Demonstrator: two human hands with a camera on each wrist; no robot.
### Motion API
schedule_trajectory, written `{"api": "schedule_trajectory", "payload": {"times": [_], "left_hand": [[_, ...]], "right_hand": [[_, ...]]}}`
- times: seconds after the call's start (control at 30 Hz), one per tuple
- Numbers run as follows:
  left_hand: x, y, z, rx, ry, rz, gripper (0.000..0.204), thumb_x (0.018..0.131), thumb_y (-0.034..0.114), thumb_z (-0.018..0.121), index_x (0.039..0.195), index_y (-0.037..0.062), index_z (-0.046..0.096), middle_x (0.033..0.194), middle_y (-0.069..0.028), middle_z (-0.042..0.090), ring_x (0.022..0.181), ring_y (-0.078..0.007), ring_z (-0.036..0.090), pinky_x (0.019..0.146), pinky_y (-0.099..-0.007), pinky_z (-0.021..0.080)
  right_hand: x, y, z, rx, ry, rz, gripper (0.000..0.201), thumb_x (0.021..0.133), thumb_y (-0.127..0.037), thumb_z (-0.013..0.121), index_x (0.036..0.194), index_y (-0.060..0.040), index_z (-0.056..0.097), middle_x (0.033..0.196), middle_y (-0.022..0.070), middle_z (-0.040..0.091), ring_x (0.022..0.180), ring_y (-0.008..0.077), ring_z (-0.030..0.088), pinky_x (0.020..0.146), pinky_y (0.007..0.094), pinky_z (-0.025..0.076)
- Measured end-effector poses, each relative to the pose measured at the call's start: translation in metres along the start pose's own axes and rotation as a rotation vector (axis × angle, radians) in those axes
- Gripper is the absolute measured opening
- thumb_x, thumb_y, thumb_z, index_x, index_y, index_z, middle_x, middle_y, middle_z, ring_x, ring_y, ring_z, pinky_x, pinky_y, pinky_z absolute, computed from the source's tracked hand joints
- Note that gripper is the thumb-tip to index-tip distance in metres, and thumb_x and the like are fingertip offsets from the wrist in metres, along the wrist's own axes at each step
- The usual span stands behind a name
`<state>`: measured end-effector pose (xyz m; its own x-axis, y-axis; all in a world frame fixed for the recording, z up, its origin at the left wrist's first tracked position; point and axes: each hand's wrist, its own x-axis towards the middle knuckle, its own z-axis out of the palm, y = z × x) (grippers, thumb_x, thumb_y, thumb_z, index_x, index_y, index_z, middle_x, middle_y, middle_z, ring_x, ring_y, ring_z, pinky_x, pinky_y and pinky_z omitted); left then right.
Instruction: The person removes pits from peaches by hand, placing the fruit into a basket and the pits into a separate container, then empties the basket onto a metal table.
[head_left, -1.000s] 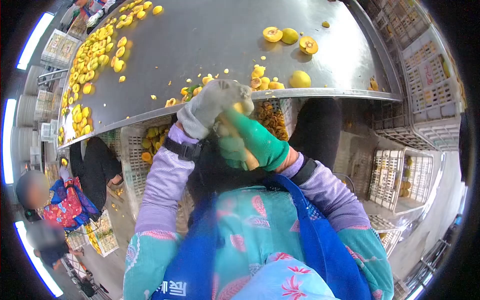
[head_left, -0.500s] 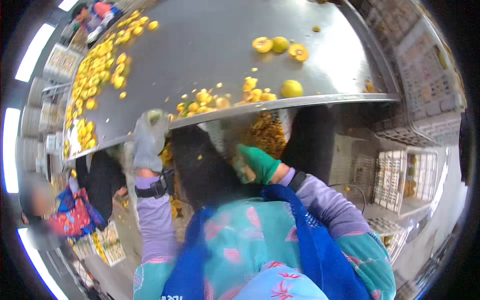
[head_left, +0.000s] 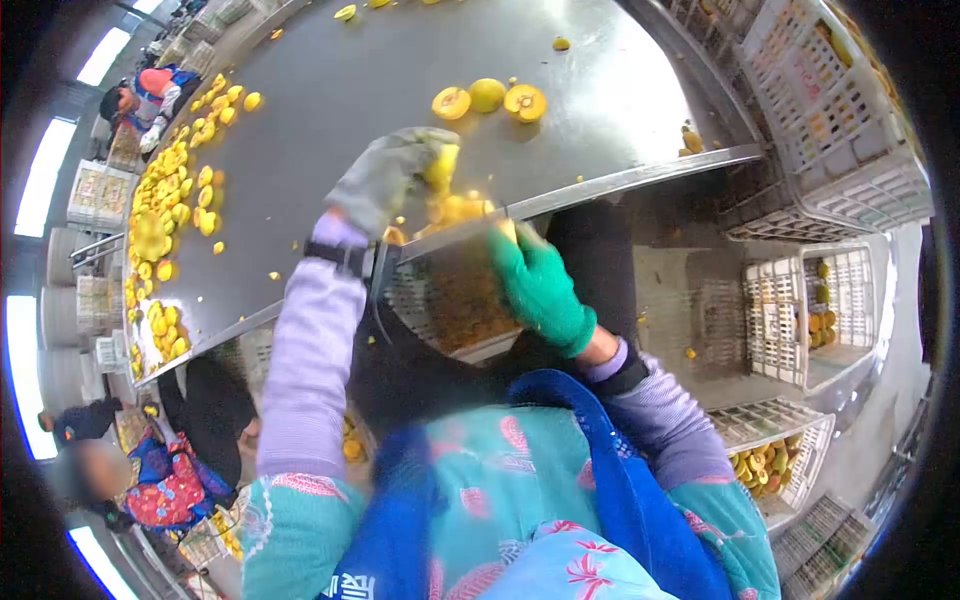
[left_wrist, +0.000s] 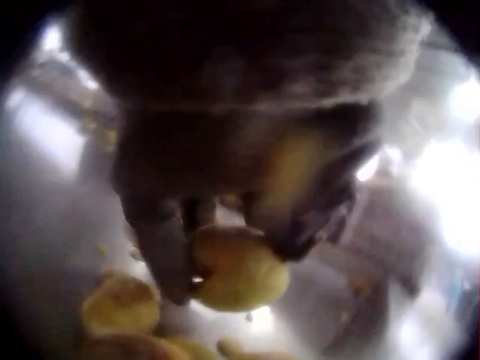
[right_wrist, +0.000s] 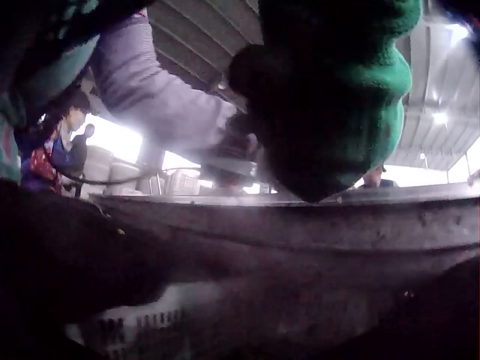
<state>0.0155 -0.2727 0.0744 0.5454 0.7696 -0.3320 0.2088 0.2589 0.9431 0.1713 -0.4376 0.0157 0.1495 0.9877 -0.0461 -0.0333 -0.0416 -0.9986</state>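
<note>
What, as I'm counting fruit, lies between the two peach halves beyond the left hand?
The head view shows a yellow peach, no cut face visible, between the peach halves.

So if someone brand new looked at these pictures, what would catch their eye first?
Probably the bright green right glove at the near edge of the steel table, mismatched with the grey left glove, which holds a peach piece over the tabletop. Next, likely the long spread of yellow peach halves down the table's left side.
</note>
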Motion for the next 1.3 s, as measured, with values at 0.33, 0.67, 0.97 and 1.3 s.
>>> {"api": "schedule_trajectory", "payload": {"times": [0.33,0.67,0.97,1.3], "left_hand": [[-0.103,-0.023,0.039,0.155,0.401,0.392,0.051,0.100,0.044,0.042,0.111,-0.0007,0.064,0.099,-0.0079,0.066,0.088,-0.0152,0.062,0.079,-0.0285,0.052],[-0.102,-0.038,0.034,-0.064,0.473,0.445,0.046,0.099,0.039,0.046,0.093,-0.0015,0.067,0.090,-0.0118,0.069,0.081,-0.0191,0.065,0.075,-0.0312,0.052],[-0.091,-0.038,-0.004,0.824,0.194,0.864,0.029,0.096,0.026,0.051,0.089,0.0007,0.063,0.081,-0.0088,0.066,0.073,-0.0179,0.063,0.067,-0.0304,0.051],[-0.092,-0.055,-0.013,0.977,0.407,0.825,0.021,0.091,0.012,0.045,0.084,0.0011,0.062,0.072,-0.0060,0.063,0.068,-0.0141,0.061,0.063,-0.0267,0.049]], "right_hand": [[0.008,-0.008,0.055,-0.267,-0.162,-0.445,0.034,0.097,-0.032,0.049,0.098,0.0018,0.056,0.073,0.0262,0.059,0.069,0.0442,0.060,0.058,0.0488,0.046],[-0.014,-0.022,0.073,-0.249,-0.201,-0.521,0.034,0.098,-0.029,0.048,0.100,0.0031,0.056,0.064,0.0196,0.058,0.060,0.0363,0.059,0.054,0.0439,0.047],[-0.026,-0.011,0.087,0.304,-0.393,-0.150,0.043,0.100,-0.042,0.040,0.080,-0.0056,0.054,0.053,0.0024,0.046,0.040,0.0130,0.045,0.037,0.0292,0.035],[-0.022,-0.049,0.101,0.531,-0.474,0.550,0.047,0.095,-0.056,0.041,0.075,-0.0144,0.049,0.054,-0.0025,0.043,0.039,0.0106,0.039,0.035,0.0247,0.030]]}}
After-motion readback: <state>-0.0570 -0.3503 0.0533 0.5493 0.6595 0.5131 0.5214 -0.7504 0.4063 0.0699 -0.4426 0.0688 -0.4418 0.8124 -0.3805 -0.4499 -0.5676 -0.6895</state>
